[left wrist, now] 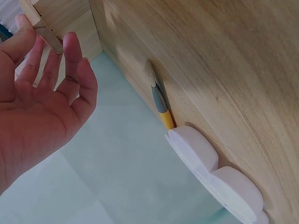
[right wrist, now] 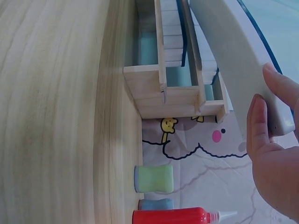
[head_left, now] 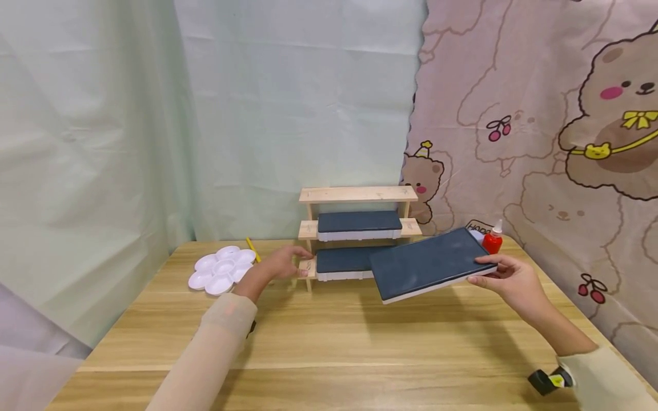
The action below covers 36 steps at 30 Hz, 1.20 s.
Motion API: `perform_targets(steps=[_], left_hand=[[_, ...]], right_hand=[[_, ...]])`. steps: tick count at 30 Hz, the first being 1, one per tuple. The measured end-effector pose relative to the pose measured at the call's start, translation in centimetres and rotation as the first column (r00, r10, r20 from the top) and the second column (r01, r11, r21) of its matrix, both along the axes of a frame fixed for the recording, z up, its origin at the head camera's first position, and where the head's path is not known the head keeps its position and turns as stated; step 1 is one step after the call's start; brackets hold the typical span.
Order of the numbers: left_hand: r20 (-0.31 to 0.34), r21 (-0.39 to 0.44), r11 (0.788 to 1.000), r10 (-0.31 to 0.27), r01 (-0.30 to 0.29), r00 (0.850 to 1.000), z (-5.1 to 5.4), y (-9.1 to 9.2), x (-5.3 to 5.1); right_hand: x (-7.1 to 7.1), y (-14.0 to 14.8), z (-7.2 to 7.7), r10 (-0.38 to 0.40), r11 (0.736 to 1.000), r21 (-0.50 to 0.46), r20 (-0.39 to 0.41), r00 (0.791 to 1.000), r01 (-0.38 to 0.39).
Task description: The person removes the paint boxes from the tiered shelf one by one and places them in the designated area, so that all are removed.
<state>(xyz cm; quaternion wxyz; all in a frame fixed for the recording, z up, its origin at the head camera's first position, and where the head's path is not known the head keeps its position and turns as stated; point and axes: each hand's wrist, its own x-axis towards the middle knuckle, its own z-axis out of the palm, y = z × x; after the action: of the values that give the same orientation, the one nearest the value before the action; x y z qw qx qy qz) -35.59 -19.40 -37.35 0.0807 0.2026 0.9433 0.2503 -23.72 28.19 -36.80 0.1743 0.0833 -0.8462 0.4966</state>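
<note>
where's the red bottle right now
In the head view, the red bottle stands near the back right corner of the table, just beyond the box held in the right hand.

Head view: from above the near side of the counter, facing forward and down; farthest back, takes in the wooden rack, left hand and right hand. Left wrist view: close, low, rolled well over; shares the white palette and rack end with head. Right wrist view: close, low along the counter, tipped sideways; shares rack and red bottle with head.
</note>
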Motion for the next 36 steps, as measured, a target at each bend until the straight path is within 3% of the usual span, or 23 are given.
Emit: perform_targets(steps=[9,24,36], left_hand=[[0.019,0.003,1.000,0.027,-0.027,0.999,-0.1,-0.2,0.0],[0.001,0.003,1.000,-0.005,0.005,1.000,0.2,-0.2,0.1],[0.015,0.003,1.000,-0.007,0.007,1.000,0.0,-0.1,0.1]], right_hand=[[0.6,0.3,0.1,0.002,1.000,-0.003,0.025,1.000,-0.002],[1.9,0.9,-0.1,0.032,0.999,0.011,-0.009,0.999,-0.032],[2.8,1.2,-0.9,0.040,0.999,-0.011,0.046,0.998,-0.039]])
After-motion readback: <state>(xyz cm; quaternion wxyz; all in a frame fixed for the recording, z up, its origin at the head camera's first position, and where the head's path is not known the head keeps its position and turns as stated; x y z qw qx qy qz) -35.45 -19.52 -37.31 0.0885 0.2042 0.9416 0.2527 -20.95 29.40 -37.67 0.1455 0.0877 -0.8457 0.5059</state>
